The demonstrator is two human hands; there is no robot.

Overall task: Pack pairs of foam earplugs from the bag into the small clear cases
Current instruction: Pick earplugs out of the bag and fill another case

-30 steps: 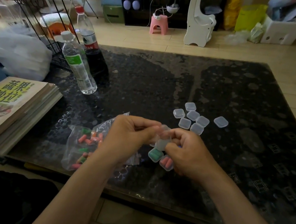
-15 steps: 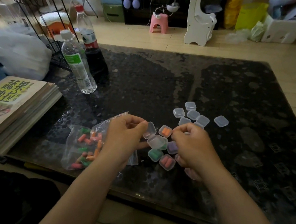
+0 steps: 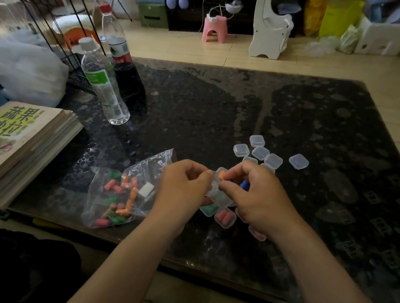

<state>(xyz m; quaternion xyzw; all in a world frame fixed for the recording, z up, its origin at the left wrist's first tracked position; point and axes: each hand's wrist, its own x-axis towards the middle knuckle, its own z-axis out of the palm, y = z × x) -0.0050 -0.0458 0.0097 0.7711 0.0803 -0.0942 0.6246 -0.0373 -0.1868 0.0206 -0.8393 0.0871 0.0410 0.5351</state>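
My left hand point(image 3: 184, 187) and my right hand point(image 3: 259, 197) meet over a small clear case point(image 3: 217, 188), fingers of both pinching it. An orange earplug point(image 3: 221, 175) shows at its top between my fingertips. A clear bag point(image 3: 125, 189) of orange, pink and green earplugs lies left of my left hand. Under my hands sit filled cases: a green one point(image 3: 209, 209), a pink one point(image 3: 225, 217) and a blue one point(image 3: 244, 184). Several empty clear cases point(image 3: 259, 153) are grouped beyond my right hand, with one point(image 3: 298, 161) apart to the right.
The dark glass table point(image 3: 325, 122) holds two plastic water bottles point(image 3: 103, 87) at the back left and a stack of books point(image 3: 8, 146) at the left edge. A white plastic bag point(image 3: 19, 69) lies behind the books.
My hands parted half a second ago, with the open case in my left fingers. They have come together again on the case, now with an orange earplug at its top.
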